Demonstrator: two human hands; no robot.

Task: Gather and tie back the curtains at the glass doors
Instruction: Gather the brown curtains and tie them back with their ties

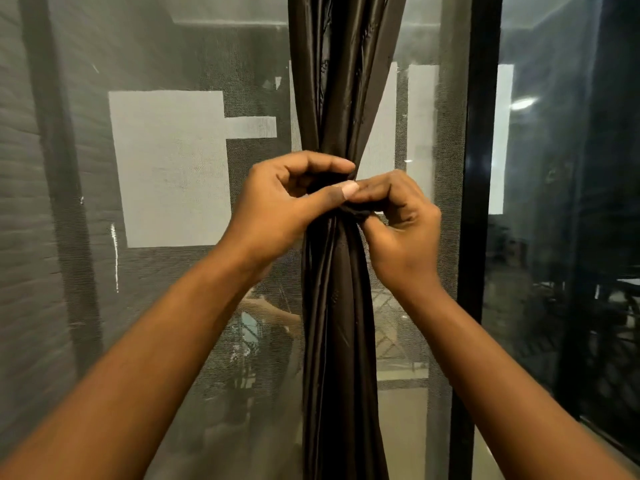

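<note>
Behind everything stands a mesh-screened glass door (pixel 166 168) with a black door frame (pixel 481 168) to the right of the grip. One dark satin curtain (pixel 337 306) hangs gathered into a single narrow bundle, its long axis vertical, running straight up above the grip and straight down below it. Two hands meet at the bundle's waist: the left hand (pixel 277 206) curls around from the left with its thumb pressed across the front, and the right hand (pixel 401 216) pinches a dark band or knot of fabric (pixel 356 211) just right of the thumb tip. Whether that is a separate tie or the curtain's own cloth cannot be told. Both hands are equally near; the knot lies between them, touching both, so tightening would likely mean pulling sideways, across the curtain's length.
</note>
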